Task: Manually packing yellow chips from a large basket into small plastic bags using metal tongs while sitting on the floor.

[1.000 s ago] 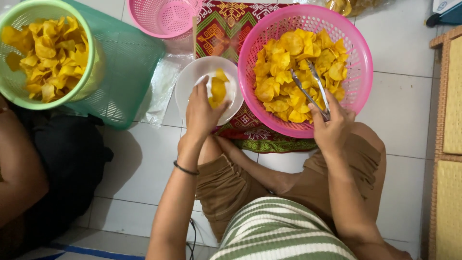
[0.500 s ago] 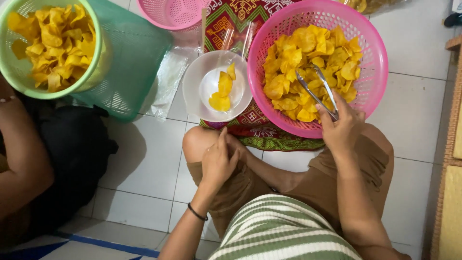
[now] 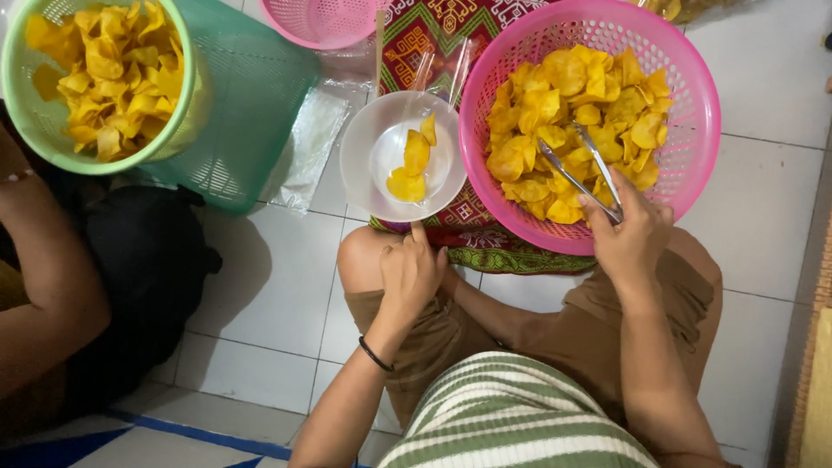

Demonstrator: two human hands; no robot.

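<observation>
Nearest to us we see a ribbed top striped green and white, then brown cloth trousers over folded knees. Our left hand [image 3: 412, 270] rests loosely curled on the left knee, holding nothing, a thin black band at the wrist; its index finger points up toward the rim of the white bowl [image 3: 360, 169] just beyond it. Our right hand [image 3: 631, 236], well apart from the left, is clamped on the handle end of slim metal tongs [image 3: 579, 169], whose two arms are spread open and lie on the heap in the pink basket [image 3: 693, 104].

That basket is round, of perforated plastic mesh, and filled with thin, curled, glossy yellow chips [image 3: 576, 104]. The smooth round white bowl just beside it holds a few of the same chips [image 3: 412, 166]. Both sit on a woven patterned cloth [image 3: 442, 26] in red and green, over white glazed floor tiles.

Farther left lies a clear plastic bag [image 3: 308, 147], a teal mesh basket [image 3: 251, 95] on its side, and a green basket [image 3: 26, 121] of chips beside another person's arm [image 3: 48, 286]. A smaller pink basket [image 3: 321, 22] sits at the top edge.
</observation>
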